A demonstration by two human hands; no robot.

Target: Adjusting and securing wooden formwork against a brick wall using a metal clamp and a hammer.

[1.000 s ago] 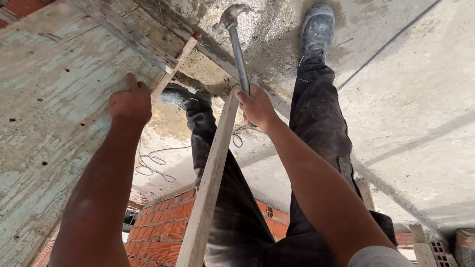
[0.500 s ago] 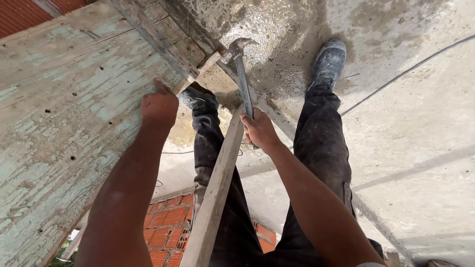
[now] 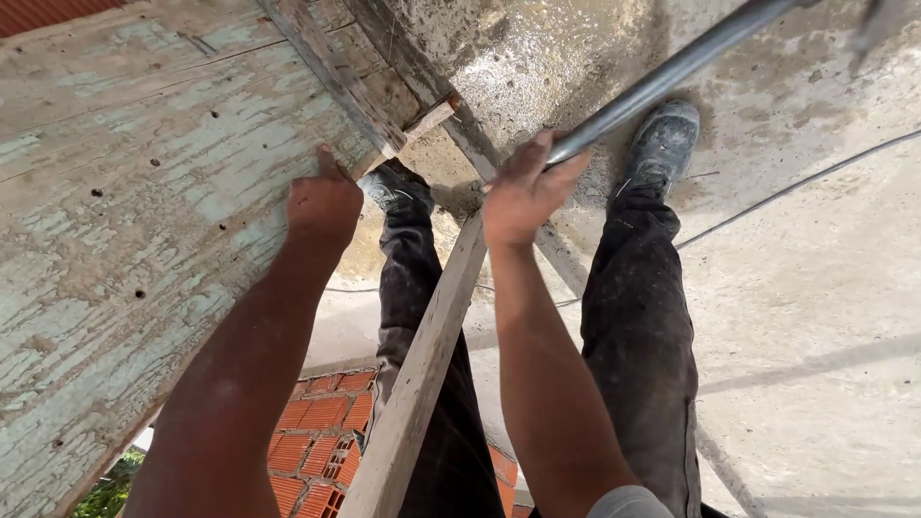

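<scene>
My left hand (image 3: 324, 203) presses flat against the edge of a weathered, pale green wooden board (image 3: 144, 211), next to a thin wooden batten (image 3: 422, 125) nailed along it. My right hand (image 3: 523, 187) is shut on the grey metal handle of a hammer (image 3: 672, 72), which is swung up toward the upper right, its head blurred at the frame's corner. A long wooden plank (image 3: 422, 374) runs upward between my legs to the board's edge.
My legs in dirty black trousers and shoes (image 3: 662, 144) stand on a concrete slab (image 3: 806, 317). A thin cable (image 3: 796, 187) lies across the slab. Red brick walls and roof tiles (image 3: 321, 422) show far below the slab's edge.
The hammer has swung from pointing at the batten up and away to the upper right. The view has moved closer. My left hand stays on the board.
</scene>
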